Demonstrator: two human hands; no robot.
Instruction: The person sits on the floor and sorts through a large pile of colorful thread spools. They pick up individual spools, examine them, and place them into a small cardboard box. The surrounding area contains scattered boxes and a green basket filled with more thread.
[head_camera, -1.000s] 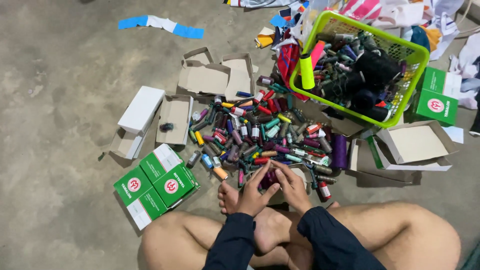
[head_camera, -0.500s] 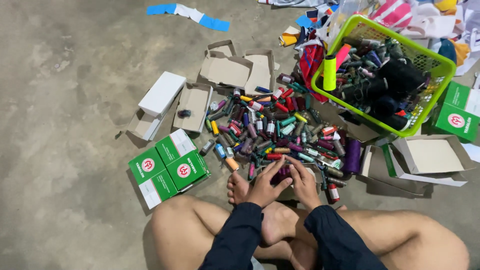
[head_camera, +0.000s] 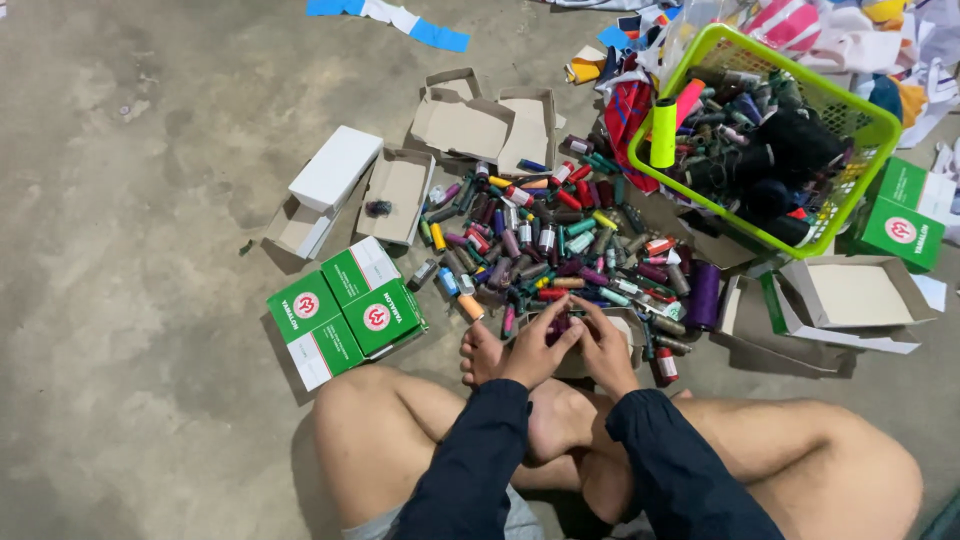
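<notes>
Hands, left (head_camera: 533, 350) and right (head_camera: 603, 345), pinch spools (head_camera: 560, 326) beside the pile (head_camera: 560, 245); crowding may make one slip.

The thread spools (head_camera: 560, 325) at the hands are small cylinders wound in dark purple and magenta thread; their exact number cannot be determined. They sit inside a small open cardboard box (head_camera: 625, 330), brown, flaps up, resting on the concrete floor at the 6 o'clock edge of the loose spool pile. Fingers cover most of the spools and the box interior.
</notes>
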